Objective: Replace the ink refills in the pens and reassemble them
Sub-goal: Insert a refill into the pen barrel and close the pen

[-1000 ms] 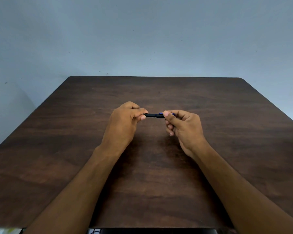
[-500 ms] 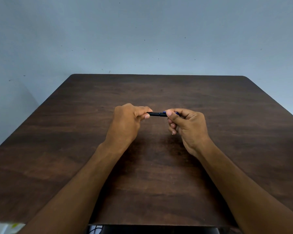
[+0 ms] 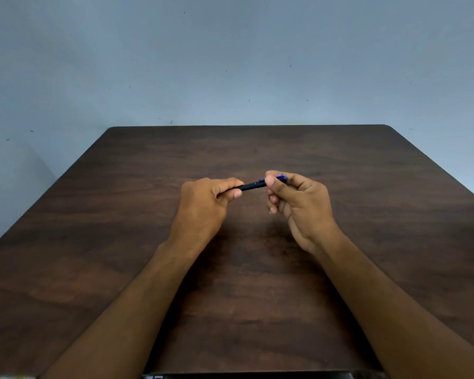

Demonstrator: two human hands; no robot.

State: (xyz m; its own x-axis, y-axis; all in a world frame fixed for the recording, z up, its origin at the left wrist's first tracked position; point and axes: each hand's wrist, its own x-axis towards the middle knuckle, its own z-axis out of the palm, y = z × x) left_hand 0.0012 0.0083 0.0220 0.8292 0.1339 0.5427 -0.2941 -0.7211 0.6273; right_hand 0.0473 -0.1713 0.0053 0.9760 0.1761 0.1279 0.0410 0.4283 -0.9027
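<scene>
Over the middle of the tabletop, the pen had tilted upward at the right hand; both hands' fingers pinched it, left hand gripping the barrel, probably still twisting it.

No text, label, brand, number or sign can be read anywhere. The black pen with its blue end shows no legible print on the short stretch of barrel that is visible. The dark wooden worktop carries only grain. The grey-blue wall on the far side bears a few small dark specks, none forming a letter or a digit. A dark object at the near edge has faint pale marks, too small and cut off to read.
</scene>
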